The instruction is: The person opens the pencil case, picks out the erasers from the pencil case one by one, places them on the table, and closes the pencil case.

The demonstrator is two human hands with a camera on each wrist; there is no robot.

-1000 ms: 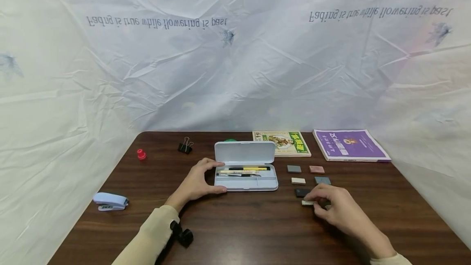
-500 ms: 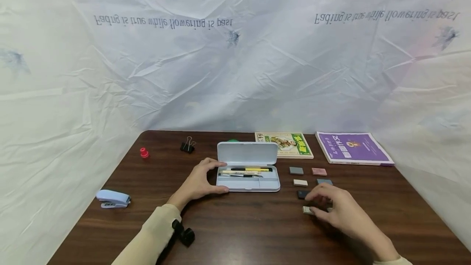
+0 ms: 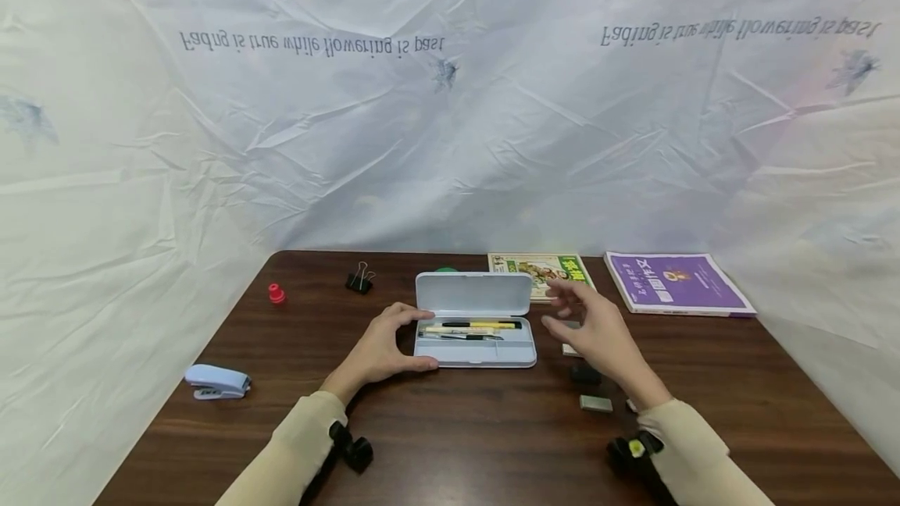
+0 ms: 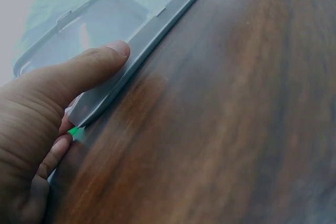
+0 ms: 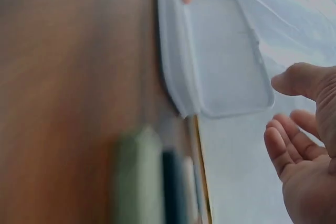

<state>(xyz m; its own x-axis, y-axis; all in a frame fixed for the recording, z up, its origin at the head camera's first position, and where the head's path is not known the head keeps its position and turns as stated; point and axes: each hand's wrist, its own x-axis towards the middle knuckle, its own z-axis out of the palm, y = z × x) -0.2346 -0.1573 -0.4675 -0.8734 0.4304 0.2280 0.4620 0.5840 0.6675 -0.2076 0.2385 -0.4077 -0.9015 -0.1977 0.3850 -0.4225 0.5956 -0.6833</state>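
An open white pencil case (image 3: 516, 355) lies on the table with its lid (image 3: 474, 293) raised. Inside are a yellow-and-black pen (image 3: 495, 325), a pale pen and a dark pen. My left hand (image 3: 383, 346) grips the case's left end, thumb on the front wall, fingers round the far side. In the air just right of the case, my right hand (image 3: 594, 326) holds nothing, its fingers apart. Under and near it sit small eraser-like blocks: a greenish-grey one (image 3: 596, 404), a black one (image 3: 585, 374) and a white one (image 3: 570, 350); the hand and wrist partly hide others.
A pale blue stapler (image 3: 218, 382) stands at the left. Farther back are a red cone-shaped piece (image 3: 276, 293) and a black binder clip (image 3: 360, 281). A green-and-yellow book (image 3: 534, 268) and a purple book (image 3: 671, 282) lie along the back edge, before a white cloth.
My right hand has let go of the greenish-grey block, which stays on the table, and has moved up and left toward the pencil case. The left hand keeps its place.
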